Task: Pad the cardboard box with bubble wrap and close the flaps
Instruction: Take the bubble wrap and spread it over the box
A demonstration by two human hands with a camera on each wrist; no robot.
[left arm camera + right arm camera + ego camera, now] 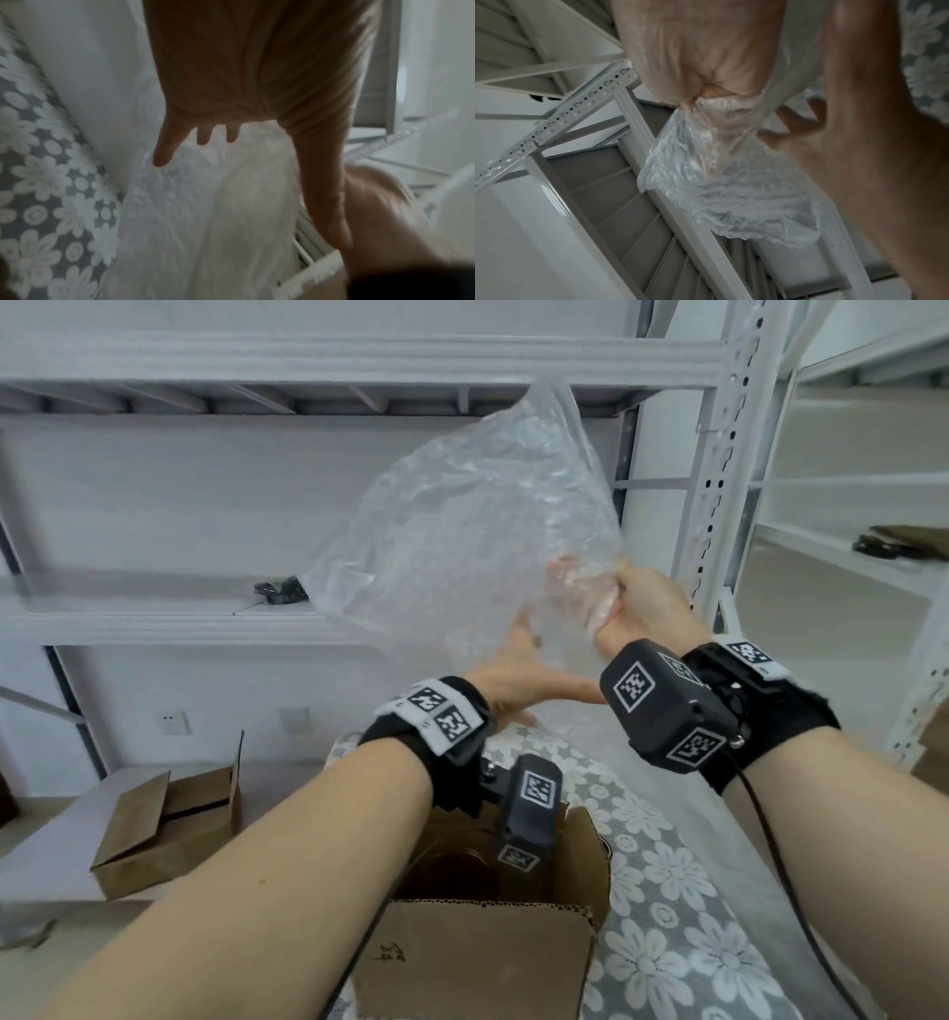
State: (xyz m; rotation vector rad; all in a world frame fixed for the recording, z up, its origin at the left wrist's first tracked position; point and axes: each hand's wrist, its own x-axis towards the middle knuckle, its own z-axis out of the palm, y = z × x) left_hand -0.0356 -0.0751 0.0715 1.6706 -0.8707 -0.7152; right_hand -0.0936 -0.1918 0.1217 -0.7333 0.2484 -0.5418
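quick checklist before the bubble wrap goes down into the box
1. Right hand grips the clear crinkled bubble wrap sheet: ok.
2. Left hand open, fingers straight, beside the sheet's lower edge: ok.
3. Brown cardboard box below has its flaps open: ok.
4. Sheet inside the box: not ok, it is held up above.
5. Room inside the box: cannot tell, the left wrist camera hides much of it.

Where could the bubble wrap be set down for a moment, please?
The floral cloth right of the open box looks bare. Beyond the box it is crowded: both hands and the raised bubble wrap.
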